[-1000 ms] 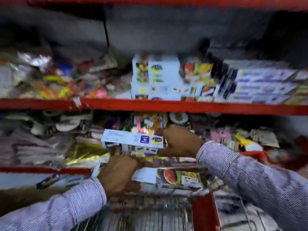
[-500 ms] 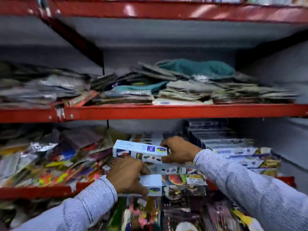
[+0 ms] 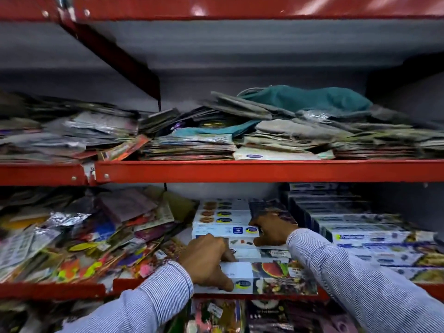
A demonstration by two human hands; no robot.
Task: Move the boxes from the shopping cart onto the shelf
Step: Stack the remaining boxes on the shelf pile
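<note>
A long white box with a blue label (image 3: 224, 230) lies on a stack of similar white boxes (image 3: 222, 212) on the middle red shelf (image 3: 264, 169). My right hand (image 3: 272, 230) grips its right end. My left hand (image 3: 207, 258) rests on a lower white box with fruit pictures (image 3: 269, 277) at the shelf's front edge, fingers curled over its top and front. Both sleeves are striped. The shopping cart is out of view.
Loose colourful foil packets (image 3: 79, 236) fill the shelf to the left of the boxes. Rows of white and blue boxes (image 3: 360, 234) are packed to the right. The shelf above holds flat packets and a teal cloth bag (image 3: 305, 98).
Both hands have carried the boxes up and forward from the cart onto the shelf. The blue-label box now lies on the stack and the view has lifted away from the cart.
</note>
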